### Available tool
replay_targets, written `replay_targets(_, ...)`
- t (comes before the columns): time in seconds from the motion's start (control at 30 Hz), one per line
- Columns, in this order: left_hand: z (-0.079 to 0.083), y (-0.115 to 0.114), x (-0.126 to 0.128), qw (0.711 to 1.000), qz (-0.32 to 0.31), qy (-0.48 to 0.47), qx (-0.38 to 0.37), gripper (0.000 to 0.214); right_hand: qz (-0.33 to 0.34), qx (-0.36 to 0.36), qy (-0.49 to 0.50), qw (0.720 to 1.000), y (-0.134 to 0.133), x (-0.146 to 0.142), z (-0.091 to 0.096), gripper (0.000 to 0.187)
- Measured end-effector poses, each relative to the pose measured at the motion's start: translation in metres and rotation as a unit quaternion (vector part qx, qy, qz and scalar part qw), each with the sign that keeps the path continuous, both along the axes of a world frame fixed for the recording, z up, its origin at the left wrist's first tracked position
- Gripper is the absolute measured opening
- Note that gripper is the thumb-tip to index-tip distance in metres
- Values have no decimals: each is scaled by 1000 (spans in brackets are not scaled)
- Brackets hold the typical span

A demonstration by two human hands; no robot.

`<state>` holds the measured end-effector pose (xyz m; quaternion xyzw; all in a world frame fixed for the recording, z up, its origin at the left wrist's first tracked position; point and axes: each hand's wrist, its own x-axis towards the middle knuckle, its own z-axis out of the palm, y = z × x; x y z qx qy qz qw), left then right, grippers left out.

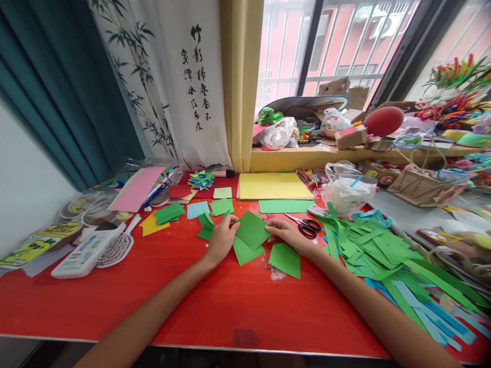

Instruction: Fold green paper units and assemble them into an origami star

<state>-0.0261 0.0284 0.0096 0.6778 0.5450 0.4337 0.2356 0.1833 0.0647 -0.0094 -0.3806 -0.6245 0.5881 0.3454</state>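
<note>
A square of green paper [252,230] is held up between my two hands over the red table. My left hand [223,236] pinches its left edge, and my right hand [284,232] has the right corner between thumb and fingers. Beneath it lies another green paper square [245,253], partly covered. One more green sheet [286,260] rests just below my right hand. Behind my left hand are folded-looking green pieces [206,227]. Black-handled scissors [308,227] lie beyond my right wrist, blades pointing left.
Green and blue paper strips [376,250] are heaped on the right. At the back lies a yellow paper stack [274,186] beside a folded paper star [201,180]. A hairbrush [115,249] and a white box-like object [86,253] sit on the left. A plastic cup [349,193] stands back right.
</note>
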Motion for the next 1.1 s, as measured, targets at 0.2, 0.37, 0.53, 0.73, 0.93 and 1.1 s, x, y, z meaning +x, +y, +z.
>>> replay_targets(0.2, -4, 3, 1, 999, -11, -28, -29, 13, -97, -6, 66, 993, 5, -1, -9, 32)
replay_targets(0.37, -6, 1, 3, 997, -6, -56, -53, 19, -85, 20, 54, 995, 3, -2, -6, 30)
replay_targets(0.53, -14, 4, 5, 993, -20, -86, -76, 17, -48, 20, 39, 998, -1, -5, -4, 29)
replay_targets(0.73, -22, 10, 5, 989, -26, -129, -61, 17, -9, 8, 8, 1000, 5, 15, 13, 37)
replay_targets(0.93, -23, 10, 4, 990, -17, -131, -54, 18, 173, 116, -197, 958, 5, 37, 31, 39)
replay_targets(1.1, -23, 11, 4, 989, -16, -136, -60, 17, 166, 198, -300, 918, 4, 28, 20, 29)
